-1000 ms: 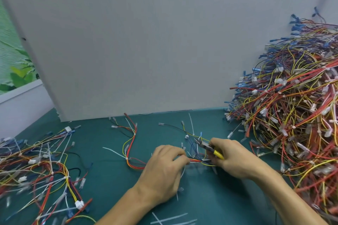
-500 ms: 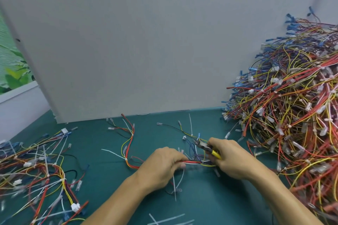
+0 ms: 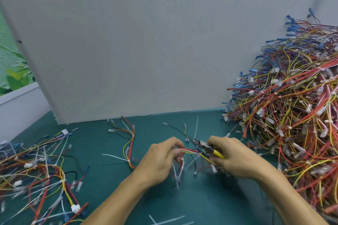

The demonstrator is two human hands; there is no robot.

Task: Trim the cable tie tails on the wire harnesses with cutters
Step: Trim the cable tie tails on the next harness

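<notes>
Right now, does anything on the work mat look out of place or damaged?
Nothing looks damaged. White tie offcuts lie loose on the green mat near the front edge, and a lone harness left of the left hand has a long untrimmed tail.

No longer pressed low over the surface (image 3: 201,197) as a second ago: left hand (image 3: 161,159) raised, fingers curled, pinching the harness (image 3: 189,151) by its red and white wires. Lifted along with it, the white cable tie tails (image 3: 180,171), now dangling blurred below the fingers. Slightly further out of the right hand (image 3: 236,157), the nose of the cutters (image 3: 204,146).
</notes>
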